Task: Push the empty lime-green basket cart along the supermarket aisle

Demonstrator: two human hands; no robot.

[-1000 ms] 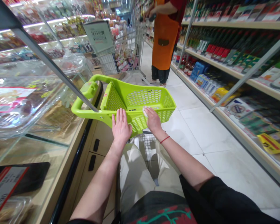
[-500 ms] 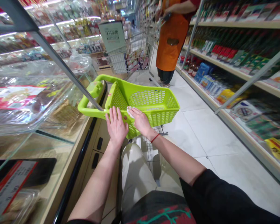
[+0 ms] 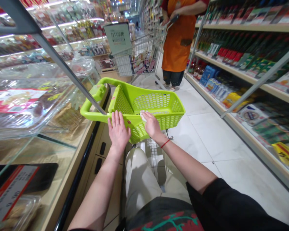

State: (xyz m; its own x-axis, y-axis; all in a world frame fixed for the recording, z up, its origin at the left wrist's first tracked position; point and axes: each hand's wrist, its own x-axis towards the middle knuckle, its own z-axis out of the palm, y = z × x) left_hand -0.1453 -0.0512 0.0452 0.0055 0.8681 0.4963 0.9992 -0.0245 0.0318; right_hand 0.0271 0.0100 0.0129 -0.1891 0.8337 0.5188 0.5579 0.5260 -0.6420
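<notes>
A bright green plastic shopping basket cart (image 3: 156,93) stands in front of me, its basket showing nothing inside. My left hand (image 3: 118,130) lies flat with fingers stretched against the near side of it, close to the handle end. Further along the same rim, my right hand (image 3: 152,124) presses a small white wipe (image 3: 143,115) to the edge. Most of the wipe is hidden under the fingers. A small red sticker (image 3: 129,122) shows on the basket wall between my hands.
Left is a glass-edged counter (image 3: 69,150) with plastic-wrapped food trays (image 3: 19,102). Ahead, a person in an orange apron (image 3: 177,41) holds a wire shopping cart (image 3: 146,54) beside a sign board (image 3: 118,37). Shelves of goods (image 3: 245,64) line the right. A grey metal pole (image 3: 65,70) slants across the left.
My right hand has slid with the wipe to the right along the basket rim. My left hand stays nearly still. The person's wire cart has shifted slightly in view.
</notes>
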